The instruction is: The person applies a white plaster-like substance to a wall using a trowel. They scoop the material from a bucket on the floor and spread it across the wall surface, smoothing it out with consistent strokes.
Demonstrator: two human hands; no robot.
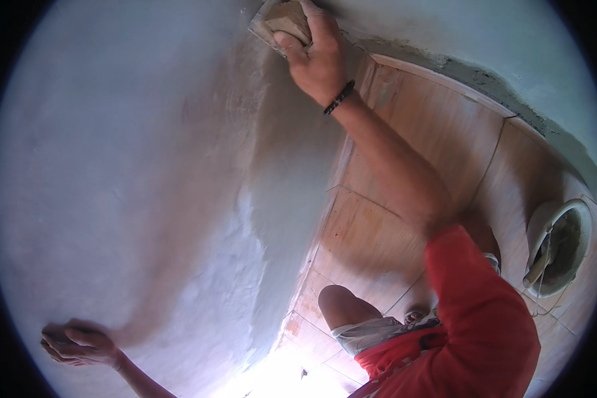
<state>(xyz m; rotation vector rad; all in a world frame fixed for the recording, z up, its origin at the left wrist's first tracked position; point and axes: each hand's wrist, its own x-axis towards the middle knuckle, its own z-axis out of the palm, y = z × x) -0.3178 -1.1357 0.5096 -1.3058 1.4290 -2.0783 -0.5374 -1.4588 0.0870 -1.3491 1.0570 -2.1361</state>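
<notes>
My right hand [317, 63], with a dark bracelet at the wrist, is wrapped round a plastering float [286, 24] at the top of the view. The float has a tan, block-like grip and a flat grey edge, and it lies against the pale plastered wall [113, 166] near the corner. At the lower left, my left hand [79, 345] rests at the wall surface, its thumb apart from the fingers, with no tool visible in it. A darker, damp-looking strip of plaster [288, 146] runs along the wall's foot below the right hand.
Reddish-tan floor tiles [371, 232] meet the wall. A pale bucket [534, 229] with a wire handle stands at the right, a wooden-handled tool [537, 270] in it. Another wall [458, 33] with a rough grey lower band closes the top right. My bent knee [341, 302] is near the wall.
</notes>
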